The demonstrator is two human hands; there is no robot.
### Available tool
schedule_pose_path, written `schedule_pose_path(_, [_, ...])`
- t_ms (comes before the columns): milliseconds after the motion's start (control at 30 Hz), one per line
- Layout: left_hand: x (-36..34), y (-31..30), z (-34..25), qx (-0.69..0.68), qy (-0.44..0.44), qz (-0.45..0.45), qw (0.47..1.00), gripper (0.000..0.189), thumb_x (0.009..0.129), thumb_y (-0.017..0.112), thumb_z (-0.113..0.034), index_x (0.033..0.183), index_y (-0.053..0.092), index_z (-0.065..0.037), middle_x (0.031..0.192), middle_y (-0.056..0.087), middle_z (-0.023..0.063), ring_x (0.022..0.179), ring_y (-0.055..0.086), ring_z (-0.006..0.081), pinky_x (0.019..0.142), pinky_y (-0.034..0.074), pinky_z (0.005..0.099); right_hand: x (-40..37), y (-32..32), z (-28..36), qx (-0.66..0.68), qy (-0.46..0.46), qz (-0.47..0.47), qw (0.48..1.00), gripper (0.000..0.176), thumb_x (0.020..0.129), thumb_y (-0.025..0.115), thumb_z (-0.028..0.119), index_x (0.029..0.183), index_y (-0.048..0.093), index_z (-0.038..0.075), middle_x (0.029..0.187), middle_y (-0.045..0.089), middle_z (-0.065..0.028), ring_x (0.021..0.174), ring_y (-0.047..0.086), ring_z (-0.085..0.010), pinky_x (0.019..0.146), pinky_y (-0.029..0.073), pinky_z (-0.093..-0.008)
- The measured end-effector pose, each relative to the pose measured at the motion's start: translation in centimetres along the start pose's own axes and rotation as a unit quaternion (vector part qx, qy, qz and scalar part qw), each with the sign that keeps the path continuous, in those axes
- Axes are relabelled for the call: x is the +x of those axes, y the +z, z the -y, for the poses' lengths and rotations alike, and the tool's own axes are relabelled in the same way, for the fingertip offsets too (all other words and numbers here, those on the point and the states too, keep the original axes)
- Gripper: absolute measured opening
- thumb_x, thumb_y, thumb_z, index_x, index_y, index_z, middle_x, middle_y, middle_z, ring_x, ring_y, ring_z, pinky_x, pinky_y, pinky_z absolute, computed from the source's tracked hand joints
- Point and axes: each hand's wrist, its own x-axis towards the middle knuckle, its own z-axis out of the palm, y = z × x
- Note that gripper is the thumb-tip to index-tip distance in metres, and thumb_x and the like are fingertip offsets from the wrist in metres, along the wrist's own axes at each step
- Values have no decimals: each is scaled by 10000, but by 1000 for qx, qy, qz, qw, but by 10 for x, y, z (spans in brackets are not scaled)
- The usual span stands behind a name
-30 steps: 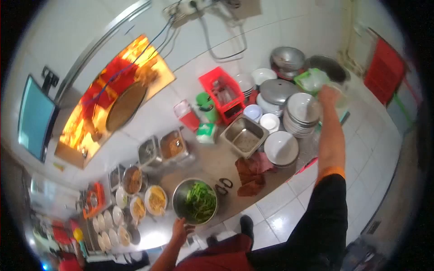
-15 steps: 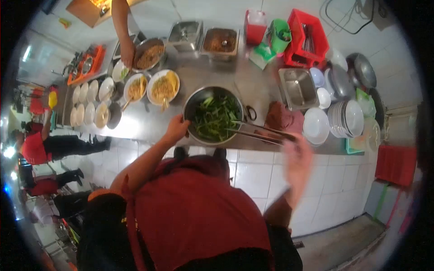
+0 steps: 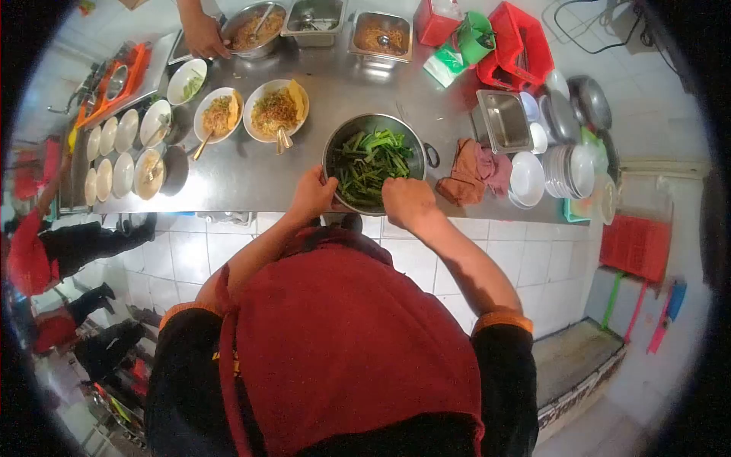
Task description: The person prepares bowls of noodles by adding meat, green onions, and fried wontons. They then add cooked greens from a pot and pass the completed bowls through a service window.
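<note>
A metal pot (image 3: 423, 177) of cut green leafy vegetables (image 3: 373, 161) sits on the steel counter in front of me. My left hand (image 3: 314, 193) grips its left side, at the rim or handle. My right hand (image 3: 409, 202) is closed in a fist over the lower right rim, against the greens. What it holds is hidden, and the tongs are not visible. To the left stand two bowls of noodles, one nearer bowl (image 3: 277, 111) and one farther bowl (image 3: 218, 114), with utensils in them.
Another person's hand (image 3: 204, 36) is near a mixing bowl (image 3: 254, 49) at back left. Small bowls (image 3: 123, 175) line the left. On the right lie a cloth (image 3: 463, 174), a steel pan (image 3: 502, 122), stacked bowls (image 3: 525, 179) and a red bin (image 3: 519, 46).
My right hand has moved left from beside the counter to over the pot, and the tongs are out of sight. My view has shifted. The other person's hand stays near the mixing bowl.
</note>
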Motion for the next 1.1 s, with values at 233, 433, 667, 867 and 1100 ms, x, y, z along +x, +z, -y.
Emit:
schedule_pose_path(233, [25,-17,20,26,81,3,996,192,851,551,-113,923,580,63,676,627,133,569,640,205,539,531,356,-8,-57,7,-63,31,-48,996,326,822,532,121,1120,604,10,968,656,-191,789,685,-314,642,548,-408])
schedule_pose_path(433, [31,-22,19,-10,51,42,998,169,857,545,-115,867,563,52,639,608,114,556,630,201,509,513,348,44,-24,14,-90,11,-42,995,432,824,538,116,1247,526,34,970,640,-182,784,676,-337,660,540,-422])
schedule_pose_path(667, [29,-34,-8,49,36,70,996,162,867,547,-110,871,553,52,648,597,113,544,636,206,498,520,340,35,-25,-5,-72,-40,-37,996,233,805,581,154,1004,619,40,948,662,-150,803,676,-317,670,543,-420])
schedule_pose_path(867, [42,-32,10,22,51,92,994,162,862,556,-109,869,555,52,638,601,125,546,645,210,482,524,343,-13,-46,-12,-55,50,9,997,235,837,587,226,960,619,29,972,670,-149,823,678,-310,695,537,-432])
schedule_pose_path(1100, [48,-32,16,15,33,97,995,180,866,553,-114,885,541,64,652,589,124,512,628,220,463,521,346,-16,-55,3,-73,107,-14,991,248,850,565,222,988,601,19,943,667,-146,827,680,-300,683,540,-408])
